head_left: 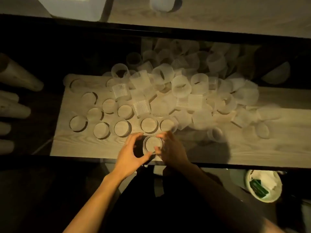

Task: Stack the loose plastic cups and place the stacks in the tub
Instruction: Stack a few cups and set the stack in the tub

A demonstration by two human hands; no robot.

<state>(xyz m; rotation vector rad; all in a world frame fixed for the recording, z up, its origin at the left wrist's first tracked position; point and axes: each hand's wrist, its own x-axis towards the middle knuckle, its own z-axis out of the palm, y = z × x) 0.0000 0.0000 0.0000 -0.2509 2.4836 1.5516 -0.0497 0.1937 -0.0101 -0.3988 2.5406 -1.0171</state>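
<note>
Left hand (133, 153) and right hand (171, 148) grip one empty clear ribbed plastic cup (153, 145). Pale round bucket (271, 199) holds white scrap (267, 176).

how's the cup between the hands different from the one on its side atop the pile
The held cup stands upright, mouth up; the tipped cup lies on its side, mouth facing left. The held cup sits apart from the heap, with the left hand and right hand around it; the tipped cup rests untouched on the heap. Both are clear plastic.
</note>
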